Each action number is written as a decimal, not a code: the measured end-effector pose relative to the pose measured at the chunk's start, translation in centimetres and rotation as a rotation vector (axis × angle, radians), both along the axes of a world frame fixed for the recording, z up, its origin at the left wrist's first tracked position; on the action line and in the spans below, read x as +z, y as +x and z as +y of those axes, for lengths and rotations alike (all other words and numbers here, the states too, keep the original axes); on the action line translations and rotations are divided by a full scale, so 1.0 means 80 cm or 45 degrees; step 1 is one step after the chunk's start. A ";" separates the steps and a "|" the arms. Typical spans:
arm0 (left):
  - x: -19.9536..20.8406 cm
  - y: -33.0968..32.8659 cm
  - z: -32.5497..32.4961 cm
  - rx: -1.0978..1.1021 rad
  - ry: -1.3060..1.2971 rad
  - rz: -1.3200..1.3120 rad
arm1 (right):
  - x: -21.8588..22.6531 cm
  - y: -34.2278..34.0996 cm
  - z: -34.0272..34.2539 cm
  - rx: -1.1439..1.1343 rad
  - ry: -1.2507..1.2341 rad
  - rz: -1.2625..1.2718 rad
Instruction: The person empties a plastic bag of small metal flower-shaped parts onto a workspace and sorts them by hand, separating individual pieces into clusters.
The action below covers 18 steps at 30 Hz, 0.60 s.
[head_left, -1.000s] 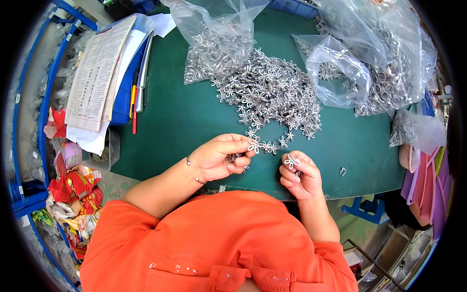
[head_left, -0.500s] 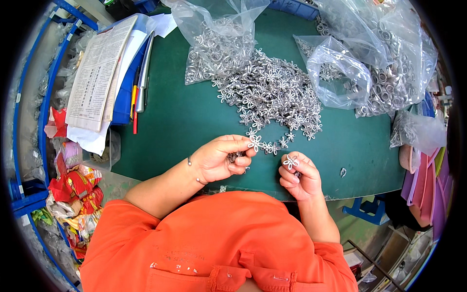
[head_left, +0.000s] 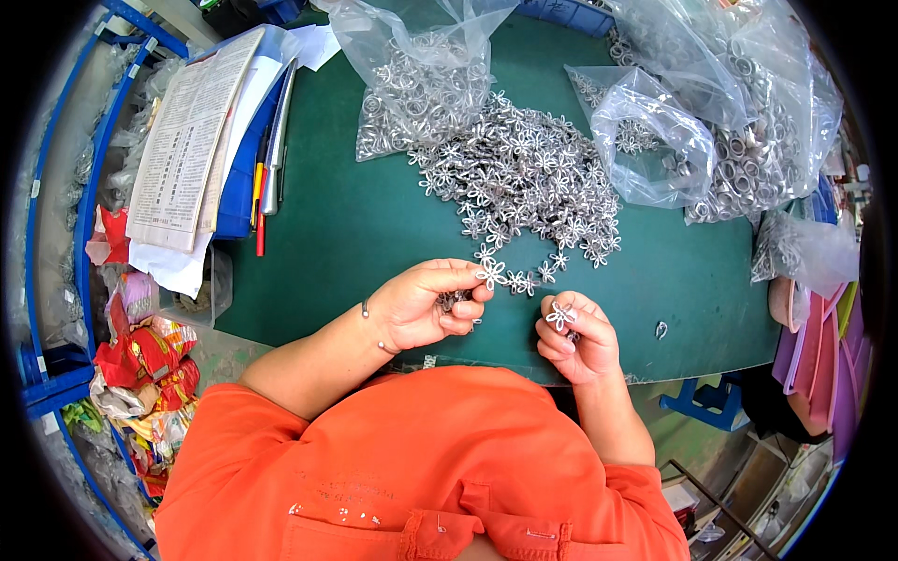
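Observation:
My left hand (head_left: 423,307) pinches a silvery flower-shaped metal piece (head_left: 491,273) between thumb and forefinger. More dark metal pieces (head_left: 453,300) show under its curled fingers. A little to the right, my right hand (head_left: 582,344) is closed on another flower-shaped metal piece (head_left: 560,316), held upright at the fingertips; something dark also shows between its fingers, too small to name. Beyond both hands spreads a large heap of the same metal flowers (head_left: 524,178). A few loose flowers (head_left: 520,282) lie at its near edge, between the hands.
Clear bags of metal parts (head_left: 426,98) and rings (head_left: 748,168) stand at the back and right. A single small metal piece (head_left: 661,329) lies on the green tabletop (head_left: 355,215) at right. Papers (head_left: 192,140) and pens (head_left: 260,220) sit at left, by a blue shelf rack (head_left: 89,196).
The metal flower in my right hand has turned slightly between the fingers. My left hand has stayed in place.

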<state>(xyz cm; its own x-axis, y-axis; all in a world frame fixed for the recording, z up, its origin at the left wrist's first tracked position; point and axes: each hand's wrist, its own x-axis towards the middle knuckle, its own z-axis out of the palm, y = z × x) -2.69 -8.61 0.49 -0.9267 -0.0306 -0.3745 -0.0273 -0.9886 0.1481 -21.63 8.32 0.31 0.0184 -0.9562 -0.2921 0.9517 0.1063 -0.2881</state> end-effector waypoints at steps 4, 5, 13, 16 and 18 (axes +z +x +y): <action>0.000 0.000 0.000 -0.003 -0.021 -0.005 | -0.001 0.000 0.001 0.000 -0.039 0.010; 0.001 0.001 0.000 -0.003 -0.024 -0.008 | -0.001 0.000 0.001 -0.001 -0.046 0.015; 0.000 0.000 0.001 0.004 -0.047 0.035 | 0.013 0.002 -0.005 -0.075 -0.048 0.075; 0.002 0.004 0.000 0.066 -0.080 -0.048 | 0.014 -0.013 -0.006 -0.019 0.104 0.256; 0.008 0.008 -0.003 0.126 -0.119 -0.076 | 0.026 -0.019 -0.014 0.045 0.279 0.550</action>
